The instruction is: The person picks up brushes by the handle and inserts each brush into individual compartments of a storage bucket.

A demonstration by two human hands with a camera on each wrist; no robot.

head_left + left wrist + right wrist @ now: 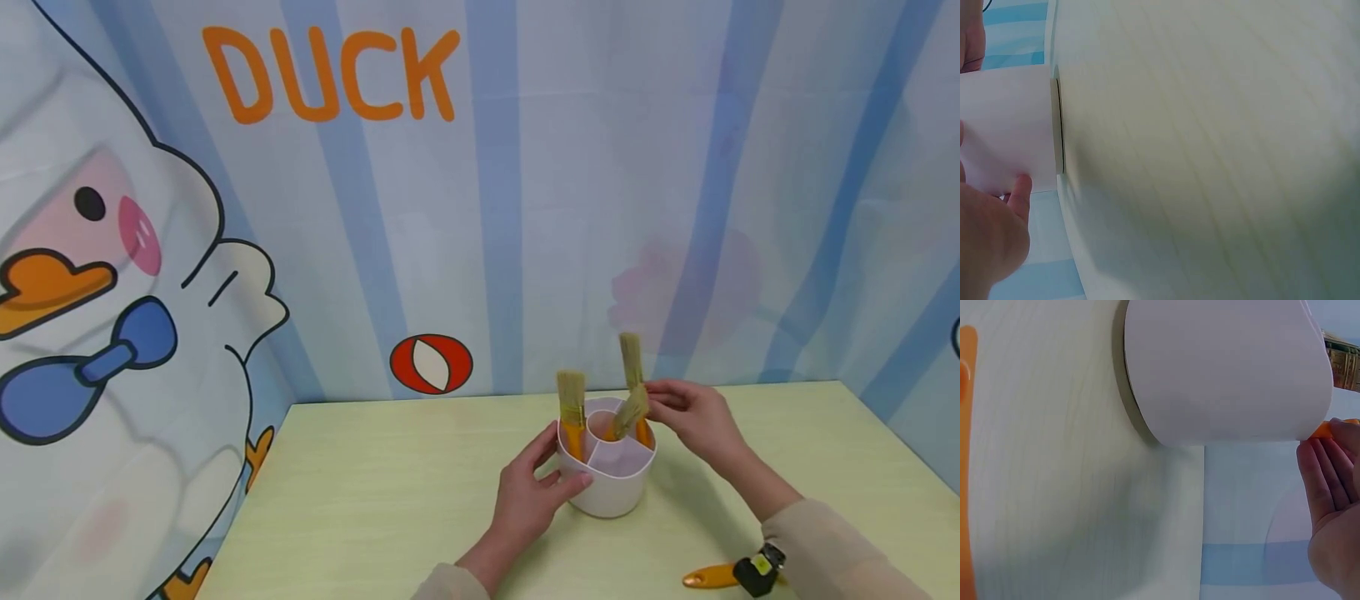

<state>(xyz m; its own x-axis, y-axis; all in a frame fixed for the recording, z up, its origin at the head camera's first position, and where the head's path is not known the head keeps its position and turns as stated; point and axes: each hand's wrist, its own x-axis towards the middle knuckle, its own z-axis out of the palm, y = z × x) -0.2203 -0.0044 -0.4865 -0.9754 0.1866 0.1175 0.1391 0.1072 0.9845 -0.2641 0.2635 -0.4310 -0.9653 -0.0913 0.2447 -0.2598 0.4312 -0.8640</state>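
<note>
A white round organizer [611,496] with divided compartments and a round middle cup stands on the table. My left hand [525,492] grips its left side, thumb across the front; the left wrist view shows the fingers on its wall. One paintbrush [572,392] stands bristles up in the left compartment. Another paintbrush [633,407] leans right out of the middle cup. At the right rim, my right hand [697,421] pinches a third paintbrush [632,354], bristles up. The right wrist view shows its orange handle [1322,430] between thumb and fingers.
An orange-handled tool [708,577] lies on the pale table [375,500] near the front, partly hidden by the right wrist's black camera [759,571]. A printed duck curtain [570,208] hangs behind the table and along its sides.
</note>
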